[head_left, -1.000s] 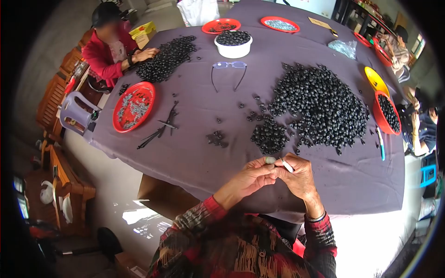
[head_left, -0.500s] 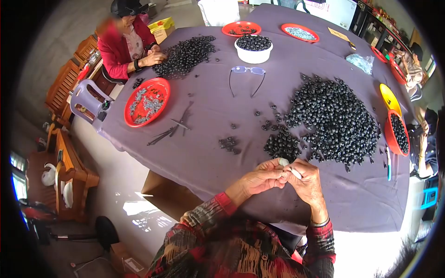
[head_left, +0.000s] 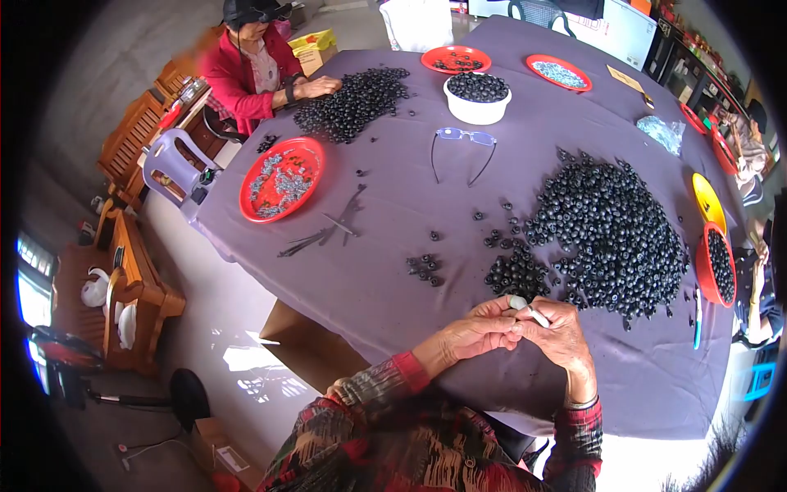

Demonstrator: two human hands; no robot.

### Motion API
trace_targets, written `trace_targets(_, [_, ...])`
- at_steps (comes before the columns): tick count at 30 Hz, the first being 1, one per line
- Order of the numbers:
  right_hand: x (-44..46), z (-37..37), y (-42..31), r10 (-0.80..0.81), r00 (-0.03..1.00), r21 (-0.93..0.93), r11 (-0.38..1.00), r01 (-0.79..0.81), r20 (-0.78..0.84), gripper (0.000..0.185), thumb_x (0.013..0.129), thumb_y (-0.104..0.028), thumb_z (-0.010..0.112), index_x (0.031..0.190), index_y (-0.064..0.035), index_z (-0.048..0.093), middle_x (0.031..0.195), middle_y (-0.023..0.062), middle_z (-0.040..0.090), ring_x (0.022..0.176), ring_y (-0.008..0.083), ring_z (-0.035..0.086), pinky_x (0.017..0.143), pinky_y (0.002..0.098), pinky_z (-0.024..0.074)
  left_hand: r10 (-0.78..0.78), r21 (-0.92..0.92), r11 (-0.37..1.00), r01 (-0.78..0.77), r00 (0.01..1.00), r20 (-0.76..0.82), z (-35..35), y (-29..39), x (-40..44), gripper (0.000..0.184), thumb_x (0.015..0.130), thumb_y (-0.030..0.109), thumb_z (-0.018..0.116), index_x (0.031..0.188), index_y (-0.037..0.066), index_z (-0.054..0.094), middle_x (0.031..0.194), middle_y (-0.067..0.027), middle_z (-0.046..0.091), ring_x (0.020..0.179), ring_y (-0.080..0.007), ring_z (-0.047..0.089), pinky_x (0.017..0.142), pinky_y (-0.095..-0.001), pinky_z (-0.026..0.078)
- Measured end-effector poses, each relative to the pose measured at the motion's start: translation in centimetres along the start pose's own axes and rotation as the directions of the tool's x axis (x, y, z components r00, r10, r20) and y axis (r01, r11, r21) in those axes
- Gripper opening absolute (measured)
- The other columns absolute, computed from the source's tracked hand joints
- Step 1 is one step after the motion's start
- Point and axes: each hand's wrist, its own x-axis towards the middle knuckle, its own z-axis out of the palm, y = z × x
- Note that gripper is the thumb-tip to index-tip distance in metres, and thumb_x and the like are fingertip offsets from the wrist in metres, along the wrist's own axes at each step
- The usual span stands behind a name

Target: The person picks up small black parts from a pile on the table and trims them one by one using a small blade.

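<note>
Close to the table's near edge, my left hand [head_left: 478,331] and my right hand [head_left: 559,334] meet fingertip to fingertip, both closed in a pinch. Whatever is between the fingers is too small and covered to name. White wrappings show on a finger of each hand. Just beyond them lies a small heap of shiny black bead-like pieces [head_left: 518,272], and to its right a much larger heap of the same pieces [head_left: 611,234]. A few loose ones [head_left: 425,269] lie to the left.
Around the purple-covered table [head_left: 385,312] are a red tray [head_left: 314,193], thin dark tools [head_left: 320,236], glasses [head_left: 465,137], a white bowl [head_left: 478,111] of black pieces, a red bowl [head_left: 707,275] and a blue-and-white pen-like tool [head_left: 698,320]. A co-worker [head_left: 246,82] sits at the far left.
The whole view has shifted, so the table's things appear farther right. My hands stay together in nearly the same pinch. The co-worker's hand has shifted at the far heap.
</note>
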Motion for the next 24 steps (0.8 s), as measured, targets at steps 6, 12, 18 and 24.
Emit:
trace_targets(6, [-1.3, -0.9, 0.4, -0.048, 0.999, -0.108, 0.993, 0.047, -0.001, 0.008, 0.083, -0.003, 0.073, 0.084, 0.0029, 0.068, 0.072, 0.0043, 0.064, 0.066, 0.01, 0.063, 0.058, 0.0265, 0.0528, 0.019, -0.012, 1.0, -0.019, 1.0, -0.01, 0.6, -1.5, 0.0, 0.021, 0.094, 0.012, 0.062, 0.114, 0.01, 0.055, 0.093, 0.0026, 0.06, 0.08, -0.007, 0.058, 0.071, -0.0256, 0.049])
trace_targets(12, [-3.4, -0.6, -0.3, -0.062, 0.995, -0.224, 0.974, 0.043, -0.077, 0.01, 0.084, -0.005, 0.073, 0.084, 0.0021, 0.067, 0.073, 0.0055, 0.069, 0.067, 0.0098, 0.065, 0.058, 0.0263, 0.0537, 0.012, -0.053, 0.999, -0.013, 1.0, -0.012, 1.2, -3.0, 0.0, 0.025, 0.094, 0.011, 0.062, 0.117, 0.01, 0.054, 0.096, 0.0017, 0.062, 0.081, -0.0084, 0.058, 0.072, -0.0259, 0.047])
trace_targets(18, [-4.3, -0.4, -0.5, 0.006, 0.996, -0.052, 0.999, -0.01, -0.088, 0.013, 0.085, -0.01, 0.074, 0.084, 0.0017, 0.068, 0.073, 0.0045, 0.069, 0.067, 0.0088, 0.065, 0.059, 0.0246, 0.0521, 0.013, -0.06, 0.998, -0.013, 1.0, -0.007, 1.8, -3.7, -0.3, 0.029, 0.093, 0.01, 0.062, 0.121, 0.011, 0.053, 0.097, 0.0019, 0.062, 0.08, -0.0084, 0.057, 0.071, -0.026, 0.046])
trace_targets(24, [-4.9, -0.8, -0.3, -0.039, 0.993, -0.226, 0.974, 0.013, -0.108, 0.011, 0.082, -0.009, 0.077, 0.085, -0.0016, 0.069, 0.071, 0.003, 0.068, 0.066, 0.0048, 0.059, 0.058, 0.0241, 0.0488, -0.005, -0.072, 0.997, 0.006, 1.0, 0.021, 1.9, -3.9, -0.4, 0.028, 0.093, 0.009, 0.062, 0.12, 0.011, 0.053, 0.089, 0.0049, 0.057, 0.071, -0.0048, 0.05, 0.064, -0.0228, 0.043])
